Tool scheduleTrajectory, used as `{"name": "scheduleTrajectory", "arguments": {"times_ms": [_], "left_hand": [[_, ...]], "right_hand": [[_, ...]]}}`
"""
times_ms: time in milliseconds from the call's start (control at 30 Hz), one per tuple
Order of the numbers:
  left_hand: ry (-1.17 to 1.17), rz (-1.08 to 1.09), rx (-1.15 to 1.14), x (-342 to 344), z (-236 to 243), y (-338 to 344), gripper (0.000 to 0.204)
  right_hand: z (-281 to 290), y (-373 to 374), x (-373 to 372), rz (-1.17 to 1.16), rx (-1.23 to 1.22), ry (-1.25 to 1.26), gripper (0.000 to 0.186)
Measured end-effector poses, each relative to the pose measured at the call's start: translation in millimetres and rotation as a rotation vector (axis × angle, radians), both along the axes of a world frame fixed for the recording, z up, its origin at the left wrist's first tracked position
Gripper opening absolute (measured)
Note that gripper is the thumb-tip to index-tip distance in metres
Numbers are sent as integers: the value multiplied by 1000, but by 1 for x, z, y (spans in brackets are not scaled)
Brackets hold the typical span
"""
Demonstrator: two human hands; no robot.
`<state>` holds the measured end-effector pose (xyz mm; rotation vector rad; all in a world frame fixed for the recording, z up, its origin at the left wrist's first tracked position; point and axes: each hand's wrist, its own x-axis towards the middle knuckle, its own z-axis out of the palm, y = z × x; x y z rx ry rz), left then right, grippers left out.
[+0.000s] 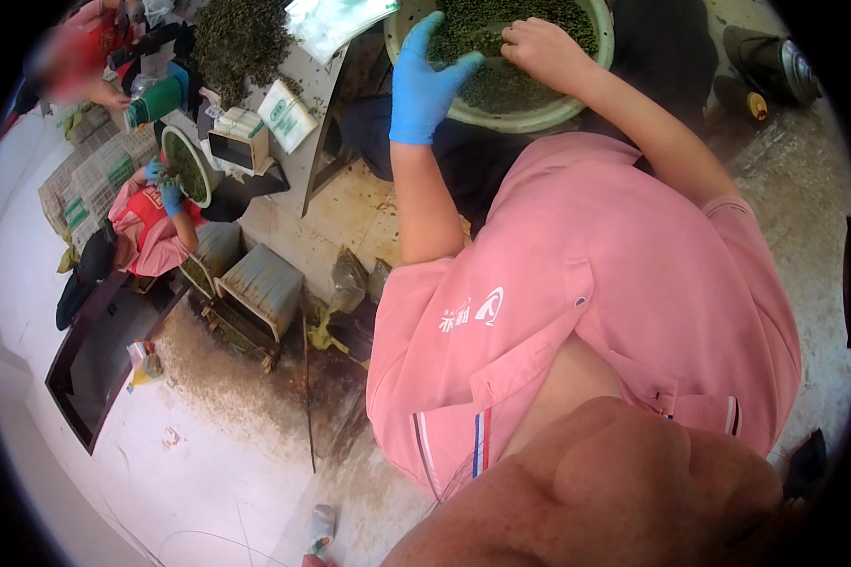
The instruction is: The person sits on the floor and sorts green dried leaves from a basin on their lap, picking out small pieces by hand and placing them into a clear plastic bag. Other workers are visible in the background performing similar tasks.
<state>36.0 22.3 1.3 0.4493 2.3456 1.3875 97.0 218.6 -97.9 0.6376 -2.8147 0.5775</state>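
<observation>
Blue-gloved left hand [424, 92] spreads wide by the basin [529, 123]; bare right hand [550, 57] curls over it, grip unclear.

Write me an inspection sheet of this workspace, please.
Surface: grey table bearing a dark green heap, plastic bags and white packets.
Work things: pale bowl holding loose green bits.
Clutter: grimy bin and clear bag near the table.
Hands: left hand, in a blue glove, open at the bowl's left side; right hand, bare, fingers bent, over the bits; its grip is unclear.
Cables: none clearly seen.
Surroundings: stained floor; co-worker at another bowl; another person at upper left.
</observation>
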Motion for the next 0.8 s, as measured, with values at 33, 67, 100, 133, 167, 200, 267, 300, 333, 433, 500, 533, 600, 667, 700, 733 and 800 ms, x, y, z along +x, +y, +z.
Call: {"name": "scheduleTrajectory", "arguments": {"times_ms": [33, 67, 100, 133, 167, 200, 267, 300, 333, 433, 500, 533, 600, 667, 700, 733, 800], "left_hand": [[45, -2, -55, 1, -12, -5, 74], [90, -4, -111, 0, -37, -14, 76], [131, -18, -155, 0, -46, -11, 78], [-83, 86, 23, 1, -51, -7, 67], [-97, 84, 59, 1, -59, -11, 61], [-114, 75, 101, 0, -63, -10, 56], [-81, 84, 104, 2, -71, -7, 34], [-49, 42, 52, 4, -65, -4, 32], [-19, -1, 2, 4, -62, -1, 30], [219, 103, -91, -4, -42, 6, 27], [205, 92, -88, -24, -85, -9, 27], [148, -48, -343, -29, -86, -5, 32], [154, -210, -820, -30, -81, 10, 46], [152, -253, -888, -28, -63, 21, 43], [129, -265, -835, -30, -57, 20, 41], [86, -273, -724, -33, -59, 16, 40], [4, -283, -503, -39, -64, 6, 39]], "right_hand": [[2, -2, 0, 13, -12, 10, 9], [4, -3, -1, 26, -24, 19, 9], [4, -2, 0, 27, -25, 25, 9], [2, -2, 1, 27, -30, 13, 9], [0, -3, 2, 28, -36, 2, 9], [-2, -2, 3, 23, -35, -13, 9], [-7, 3, 1, 15, -21, 49, 8], [-7, 2, -1, 18, -22, 85, 8], [-6, 3, -1, 20, -19, 74, 9], [-1, 2, 1, 35, -27, 58, 9], [2, -1, 1, 60, -41, 69, 8], [2, -1, 2, 74, -30, 66, 8], [0, -2, 3, 102, -10, 64, 6], [2, 0, 6, 63, -18, 59, 5], [3, 2, 7, 45, -20, 57, 4], [3, 5, 8, 34, -20, 47, 5], [3, 11, 8, 18, -25, 31, 6]]}}
